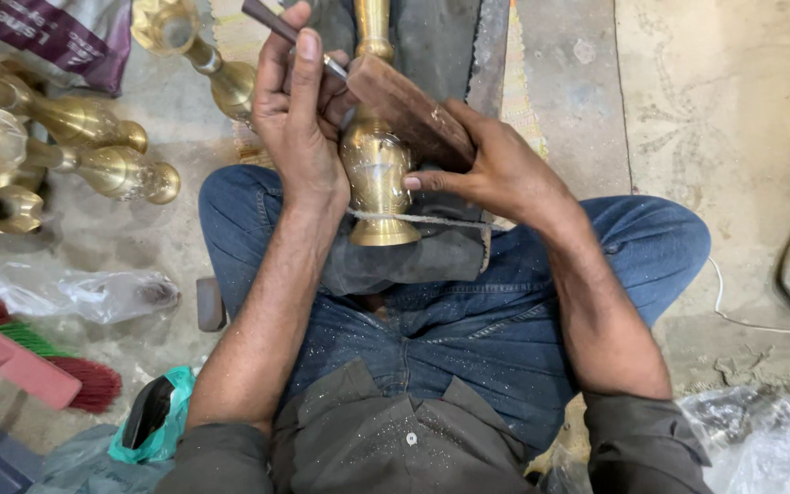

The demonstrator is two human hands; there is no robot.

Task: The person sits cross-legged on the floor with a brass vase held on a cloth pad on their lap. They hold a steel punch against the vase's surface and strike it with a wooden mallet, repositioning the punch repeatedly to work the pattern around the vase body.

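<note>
Brass vase (377, 174): lying along my lap, its flared foot toward me, its neck pointing away over a dark pad (413, 256) on my blue jeans (468, 320). A thin cord (432, 219) is crossing just above the foot.

Pointed tool (272, 20), dark handle, metal tip: my left hand (299, 119) is gripping it, fingers (306, 64) closed around the shaft, the tip pressing against the vase's shoulder.

Wooden block (409, 105), brown, oblong: my right hand (496, 165) is holding it, fingers wrapped over its near end, thumb lying against the vase's belly. The block's far end is sitting just beside the tool's tip.

Other brass vases (75, 137): several are lying on the floor (121, 247) to my left, well apart from my hands; one more (194, 46) is lying near the top edge.

Clear plastic bag (84, 293): crumpled on the floor beside my left knee.

Red and green brush (57, 366), pink bar (11, 361): lying at lower left.

Teal bag (162, 421): resting by my left elbow.

White wire (761, 325): running across the floor at right.

Plastic wrap (752, 439): bunched at lower right.
</note>
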